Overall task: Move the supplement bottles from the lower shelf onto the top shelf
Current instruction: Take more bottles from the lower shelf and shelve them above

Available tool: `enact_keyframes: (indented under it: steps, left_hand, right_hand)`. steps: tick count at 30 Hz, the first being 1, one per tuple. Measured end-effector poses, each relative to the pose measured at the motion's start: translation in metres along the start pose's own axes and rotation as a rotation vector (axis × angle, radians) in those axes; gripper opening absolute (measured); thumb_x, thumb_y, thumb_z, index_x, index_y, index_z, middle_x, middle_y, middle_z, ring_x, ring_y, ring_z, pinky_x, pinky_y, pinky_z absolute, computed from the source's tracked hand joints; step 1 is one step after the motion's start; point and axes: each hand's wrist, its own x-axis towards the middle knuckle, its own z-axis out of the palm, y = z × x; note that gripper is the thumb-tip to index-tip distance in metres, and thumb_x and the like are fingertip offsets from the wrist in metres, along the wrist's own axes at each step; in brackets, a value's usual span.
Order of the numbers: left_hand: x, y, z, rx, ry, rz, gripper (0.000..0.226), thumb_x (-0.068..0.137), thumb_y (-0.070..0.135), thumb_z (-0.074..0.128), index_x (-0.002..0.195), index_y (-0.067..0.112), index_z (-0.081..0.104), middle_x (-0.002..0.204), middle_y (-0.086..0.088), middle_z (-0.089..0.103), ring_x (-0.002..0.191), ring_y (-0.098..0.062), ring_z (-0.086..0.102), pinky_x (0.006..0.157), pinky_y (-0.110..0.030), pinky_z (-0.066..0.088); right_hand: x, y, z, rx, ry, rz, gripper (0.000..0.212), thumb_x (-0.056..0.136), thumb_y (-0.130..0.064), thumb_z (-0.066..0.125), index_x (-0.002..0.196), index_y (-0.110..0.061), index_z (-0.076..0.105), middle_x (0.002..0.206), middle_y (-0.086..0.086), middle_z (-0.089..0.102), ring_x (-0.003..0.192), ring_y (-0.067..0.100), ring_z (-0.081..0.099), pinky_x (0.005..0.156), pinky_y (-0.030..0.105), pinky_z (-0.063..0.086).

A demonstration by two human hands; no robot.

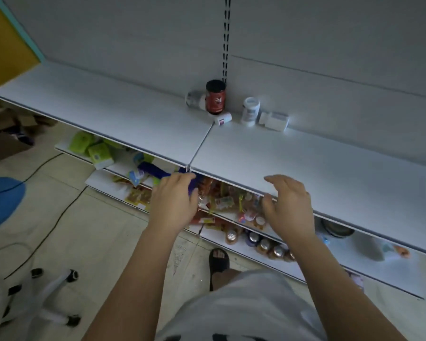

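The supplement bottles that remained to move stood on the lower shelf, in a short row beside its front edge. They stood upright, so their long axis pointed up toward you and you saw mostly the round silver caps. The row ran along the shelf from left to right, and its right end went out of view under your right forearm.

From your hands, these bottles lay below and back toward your body, not in front. Your right hand was clearly the nearer one: it hung almost directly above the row, at the front edge of the top shelf, with the fingers bent loosely and nothing in them. Your left hand was further to the left, also relaxed and empty. Its fingertips overlapped a purple package in the view, and I could not say for certain whether they touched it.

In my judgement, the coming move was a reach downward with the right hand, to take a bottle from above by its cap or shoulders.

Further out, a dark red bottle and several white bottles were already on the top shelf near the back wall, some standing and some lying on their sides.
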Motion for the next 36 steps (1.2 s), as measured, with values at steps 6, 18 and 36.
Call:
enact_keyframes:
  steps: [6, 18, 36]
  left_hand:
    - [0.119, 0.005, 0.029, -0.043, -0.142, 0.01, 0.043, 0.096, 0.031, 0.055, 0.137, 0.019, 0.055, 0.135, -0.012, 0.057, 0.119, -0.035, 0.051, 0.098, -0.045, 0.045]
    - [0.274, 0.018, 0.111, 0.001, -0.095, -0.06, 0.047, 0.099, 0.043, 0.047, 0.129, 0.007, 0.051, 0.122, -0.014, 0.058, 0.112, -0.034, 0.054, 0.087, -0.043, 0.047]
    - [0.22, -0.001, -0.007, -1.465, -0.289, -0.256, 0.005, 0.093, 0.027, 0.067, 0.097, 0.023, 0.068, 0.102, -0.002, 0.073, 0.101, -0.021, 0.068, 0.091, -0.037, 0.054]
  right_hand:
    - [0.09, 0.015, 0.031, 0.019, -0.004, 0.107, 0.04, 0.086, -0.014, 0.06, 0.126, -0.016, 0.061, 0.128, 0.007, 0.061, 0.117, 0.032, 0.052, 0.095, 0.039, 0.04]
    - [0.283, -0.002, 0.103, 0.121, -0.029, 0.251, 0.056, 0.09, -0.026, 0.06, 0.136, -0.003, 0.038, 0.135, 0.019, 0.045, 0.123, 0.036, 0.045, 0.098, 0.039, 0.039]
    - [0.165, -0.077, 0.04, 2.003, -0.038, 0.775, 0.026, 0.083, -0.008, 0.058, 0.108, -0.001, 0.056, 0.102, 0.018, 0.066, 0.088, 0.027, 0.069, 0.099, 0.041, 0.05]
